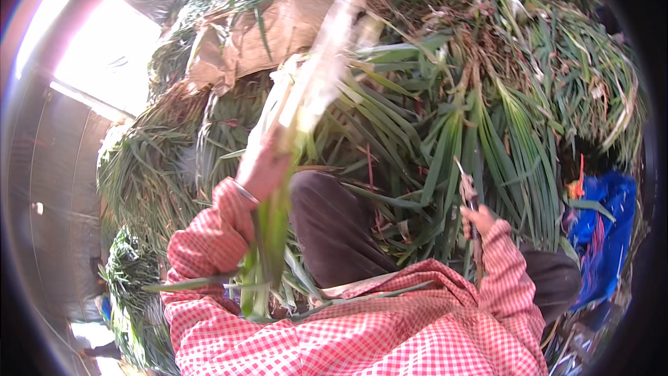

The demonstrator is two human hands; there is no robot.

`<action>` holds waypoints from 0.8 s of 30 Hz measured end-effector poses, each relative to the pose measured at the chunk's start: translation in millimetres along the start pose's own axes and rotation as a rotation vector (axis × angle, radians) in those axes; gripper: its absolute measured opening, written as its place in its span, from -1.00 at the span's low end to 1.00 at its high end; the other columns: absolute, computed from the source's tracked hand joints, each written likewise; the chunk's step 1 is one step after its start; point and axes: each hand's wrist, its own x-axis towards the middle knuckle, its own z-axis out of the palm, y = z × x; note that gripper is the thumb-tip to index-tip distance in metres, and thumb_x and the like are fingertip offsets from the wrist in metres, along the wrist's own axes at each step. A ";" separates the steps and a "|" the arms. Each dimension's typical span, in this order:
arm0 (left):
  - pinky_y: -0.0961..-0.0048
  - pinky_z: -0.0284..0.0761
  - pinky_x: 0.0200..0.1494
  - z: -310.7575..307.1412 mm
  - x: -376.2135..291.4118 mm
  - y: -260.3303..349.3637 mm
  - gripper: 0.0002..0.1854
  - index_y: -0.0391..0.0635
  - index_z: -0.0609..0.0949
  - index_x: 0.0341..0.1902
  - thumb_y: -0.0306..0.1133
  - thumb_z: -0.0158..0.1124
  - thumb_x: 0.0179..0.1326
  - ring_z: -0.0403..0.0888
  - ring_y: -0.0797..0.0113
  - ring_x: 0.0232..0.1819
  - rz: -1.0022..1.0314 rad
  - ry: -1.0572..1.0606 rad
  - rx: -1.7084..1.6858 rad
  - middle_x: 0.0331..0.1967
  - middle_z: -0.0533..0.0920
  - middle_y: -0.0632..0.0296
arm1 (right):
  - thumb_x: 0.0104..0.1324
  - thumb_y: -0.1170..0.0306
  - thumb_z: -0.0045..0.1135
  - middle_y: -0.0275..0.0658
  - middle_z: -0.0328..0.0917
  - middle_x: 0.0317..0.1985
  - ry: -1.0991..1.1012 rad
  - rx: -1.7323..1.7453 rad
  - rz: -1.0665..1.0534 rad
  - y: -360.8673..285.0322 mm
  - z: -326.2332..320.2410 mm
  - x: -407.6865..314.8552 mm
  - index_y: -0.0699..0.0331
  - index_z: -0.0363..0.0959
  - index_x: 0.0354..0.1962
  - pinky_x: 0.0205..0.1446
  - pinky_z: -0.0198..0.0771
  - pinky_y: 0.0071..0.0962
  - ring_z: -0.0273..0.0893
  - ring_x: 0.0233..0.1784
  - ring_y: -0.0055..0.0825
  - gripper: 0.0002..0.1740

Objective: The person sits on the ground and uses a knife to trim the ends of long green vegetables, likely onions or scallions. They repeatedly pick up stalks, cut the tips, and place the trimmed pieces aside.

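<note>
My left hand (263,164) grips a bunch of leek-like stalks (269,240), raised in front of my left side. Their pale ends point up and away, blurred and overexposed, while the green leaves hang down past my wrist. In my right hand (479,218) is a slim tool (468,188), held near my right knee. It has a thin pointed tip and a knobbly, wrapped-looking part; its exact kind cannot be told. Just beyond it lie fanned green leaves (514,141) of more stalks, roots facing away from me.
Heaped bundles of stalks (569,62) surround me at the front and left. A brown sack cloth (276,26) lies over the far heap. At right is a blue plastic sheet (600,235). A sheet wall (57,177) with a bright opening stands on the left.
</note>
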 end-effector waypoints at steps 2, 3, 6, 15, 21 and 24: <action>0.36 0.44 -0.37 -22.8 8.1 -98.5 -0.36 -0.19 0.22 0.22 -0.24 0.14 0.06 0.50 0.25 -0.48 0.104 0.361 -0.003 -0.46 0.53 -0.02 | 0.18 0.33 0.04 -0.40 0.22 -0.69 -0.155 0.087 0.018 -7.3 15.9 -22.4 0.22 0.21 -0.39 -0.70 0.23 -0.54 0.22 -0.76 -0.61 -0.80; 0.33 0.43 -0.24 -24.3 12.1 -139.1 -0.34 -0.17 0.17 0.25 -0.28 0.12 0.07 0.52 0.18 -0.34 0.016 0.327 0.167 -0.32 0.54 -0.07 | 0.18 0.34 0.04 -0.40 0.22 -0.68 -0.169 0.079 -0.023 -10.4 18.1 -32.2 0.22 0.21 -0.38 -0.69 0.23 -0.54 0.22 -0.74 -0.62 -0.80; 0.20 0.34 0.04 -13.1 36.9 -146.9 -0.40 0.03 0.29 0.18 -0.21 0.17 0.01 0.37 -0.11 0.03 -0.474 -0.140 0.388 0.10 0.33 -0.07 | 0.16 0.33 0.05 -0.40 0.24 -0.62 -0.197 0.064 -0.127 -14.7 -5.8 -57.7 0.24 0.21 -0.30 -0.64 0.25 -0.58 0.27 -0.71 -0.63 -0.75; 0.16 0.40 -0.06 221.5 182.0 84.8 -0.63 -0.16 0.44 -0.05 -0.26 0.08 0.08 0.47 -0.06 -0.07 0.140 -0.378 0.181 -0.13 0.50 -0.12 | 0.16 0.29 0.05 -0.43 0.26 -0.66 0.005 -0.044 -0.207 -67.3 -88.4 -61.4 0.26 0.25 -0.37 -0.67 0.17 -0.62 0.22 -0.74 -0.68 -0.77; 0.02 0.30 0.01 424.4 200.2 154.6 0.00 0.12 0.02 0.29 0.01 0.38 -0.21 0.23 -0.15 0.12 -0.200 -0.423 0.392 0.14 0.18 -0.21 | 0.18 0.34 0.10 -0.37 0.29 -0.63 -0.044 0.043 -0.161 -58.2 -88.6 -31.9 0.32 0.25 -0.23 -0.65 0.19 -0.62 0.26 -0.69 -0.66 -0.70; 0.05 0.31 0.01 457.7 196.9 142.2 0.10 0.30 -0.09 0.33 -0.19 0.43 -0.27 0.32 -0.13 0.06 -0.234 -0.455 0.424 0.15 0.09 -0.19 | 0.17 0.33 0.11 -0.38 0.28 -0.63 -0.034 0.072 -0.128 -51.3 -97.5 -31.6 0.33 0.24 -0.23 -0.64 0.19 -0.62 0.25 -0.70 -0.66 -0.68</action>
